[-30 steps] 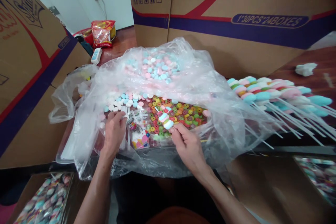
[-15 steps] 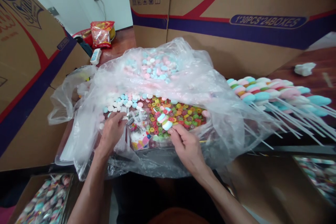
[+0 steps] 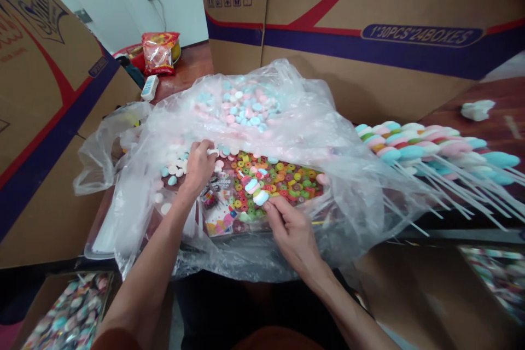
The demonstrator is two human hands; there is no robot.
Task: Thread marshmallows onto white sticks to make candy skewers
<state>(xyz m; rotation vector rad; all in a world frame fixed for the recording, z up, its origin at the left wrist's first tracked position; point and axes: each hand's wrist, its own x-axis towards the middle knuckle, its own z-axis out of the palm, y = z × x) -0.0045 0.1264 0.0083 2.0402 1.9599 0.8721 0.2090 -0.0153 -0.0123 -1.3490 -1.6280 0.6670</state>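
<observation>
In the last half second the bare left hand (image 3: pixel 199 167) had moved: it left its place lower and further left, near the thin white strips, and reached up and inward to the loose pastel discs, white, pink and pale blue (image 3: pixel 177 165), left of the frame's centre. Its fingers were bent and close together beside a white disc; whether they had closed on it could not be told. The bare right hand (image 3: pixel 293 229) had hardly shifted, thumb and forefinger clamped on the lower right end of the short stack of pink, white, blue and green soft sweets (image 3: pixel 260 197). That stack sat near the middle of the frame, slanting up to the left above the small red, green, yellow and orange ring sweets (image 3: pixel 295 180). The change seemed to make the left hand the active one, busy among the discs, while the right held the stack steady. Unmoved at the right edge lay the bundle of twisted pastel sweets on white sticks (image 3: pixel 435 145), beside the crumpled clear plastic sheeting (image 3: pixel 348 191).
</observation>
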